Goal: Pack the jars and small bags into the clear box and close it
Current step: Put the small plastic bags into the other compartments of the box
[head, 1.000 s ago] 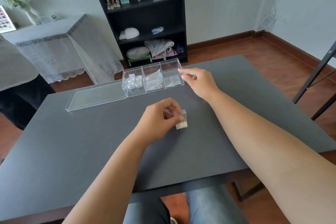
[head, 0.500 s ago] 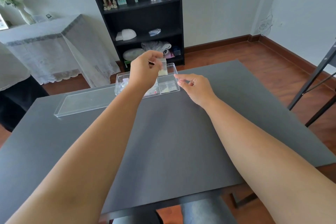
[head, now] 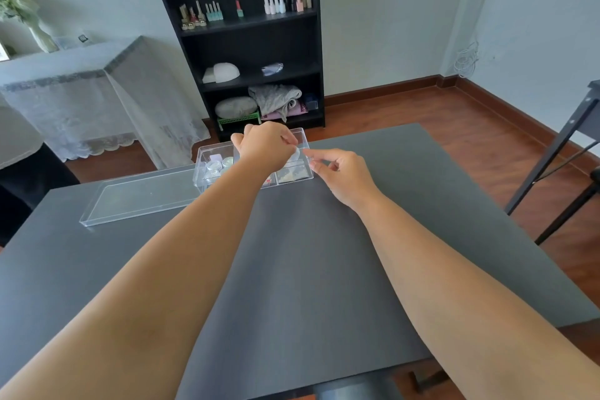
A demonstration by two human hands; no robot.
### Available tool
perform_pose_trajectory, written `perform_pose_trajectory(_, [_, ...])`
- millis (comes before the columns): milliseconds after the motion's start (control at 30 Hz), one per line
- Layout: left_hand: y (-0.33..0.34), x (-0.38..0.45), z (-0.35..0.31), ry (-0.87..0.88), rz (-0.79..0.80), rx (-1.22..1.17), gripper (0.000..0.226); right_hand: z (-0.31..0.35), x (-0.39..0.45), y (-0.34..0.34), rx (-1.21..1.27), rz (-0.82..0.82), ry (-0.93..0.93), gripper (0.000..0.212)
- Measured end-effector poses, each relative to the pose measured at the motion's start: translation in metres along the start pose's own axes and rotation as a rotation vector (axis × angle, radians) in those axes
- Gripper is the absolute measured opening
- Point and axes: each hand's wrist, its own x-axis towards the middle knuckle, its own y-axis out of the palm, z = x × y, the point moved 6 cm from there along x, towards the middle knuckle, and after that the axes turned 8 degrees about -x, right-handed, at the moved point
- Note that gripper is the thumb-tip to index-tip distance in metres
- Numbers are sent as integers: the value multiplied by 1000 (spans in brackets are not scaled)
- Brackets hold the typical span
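Observation:
A clear three-part box stands at the far middle of the dark table. Small jars fill its left compartment. Small bags lie in the right compartment, and the middle one is mostly hidden by my arm. My left hand hovers over the box, pinching a small clear bag above the right compartment. My right hand rests at the box's right front corner, fingertips on its rim. The clear lid lies flat on the table, left of the box.
A black shelf unit with bottles and cloths stands behind the table. A cloth-draped side table is at the back left. Black metal legs stand at the right edge.
My left hand carried the small bag from the table's middle up to the box and has lowered it over the right compartment. My right hand stayed at the box corner.

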Motion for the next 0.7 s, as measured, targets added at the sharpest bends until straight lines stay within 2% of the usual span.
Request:
perform_pose_trajectory(133, [1, 4, -1, 8, 25, 159, 19, 0, -1, 0, -2, 2, -7, 26])
perform_pose_trajectory(300, [2, 9, -13, 101, 121, 465, 17, -2, 0, 0, -2, 0, 9, 26])
perform_pose_trajectory(367, [-1, 9, -13, 115, 136, 495, 15, -3, 0, 0, -12, 0, 10, 26])
perform_pose_trajectory(500, [-19, 4, -10, 125, 109, 340, 18, -3, 0, 0, -15, -3, 0, 26])
perform_pose_trajectory(600, [-44, -6, 3, 110, 35, 96, 20, -3, -1, 1, -13, -8, -6, 27])
perform_pose_trajectory(700, [-72, -18, 30, 85, -44, -26, 18, -2, -3, -1, -26, -31, -20, 28])
